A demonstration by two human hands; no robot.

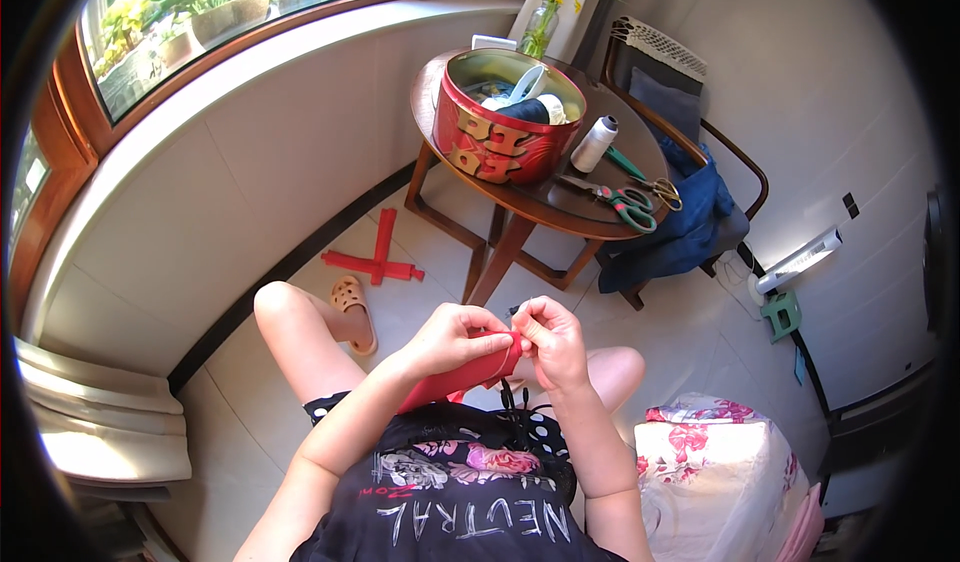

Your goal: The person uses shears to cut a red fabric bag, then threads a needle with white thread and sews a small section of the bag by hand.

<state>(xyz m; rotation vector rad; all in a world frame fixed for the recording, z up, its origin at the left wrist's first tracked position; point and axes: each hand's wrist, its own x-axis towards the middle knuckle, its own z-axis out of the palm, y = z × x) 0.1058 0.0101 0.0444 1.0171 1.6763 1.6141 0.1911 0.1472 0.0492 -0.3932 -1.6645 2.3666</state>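
Over my lap I hold a piece of red cloth (455, 381) up in front of me. My left hand (458, 340) is closed on it, thumb on top near the cloth's upper corner. Right beside it, my right hand (553, 347) is pinched at that same corner. What sits between its fingertips is too small to make out. A small dark bit shows just above the fingertips, its kind unclear. A thin pale line runs along the red cloth below my left thumb. Black cords hang below the hands.
A round wooden table (540, 202) ahead bears a red tin (480, 142) of sewing things, a white thread cone (596, 144) and green-handled scissors (625, 202). Red strips (380, 252) lie crossed on the floor. A chair (725, 227) with blue cloth stands behind; floral fabric (700, 462) is at right.
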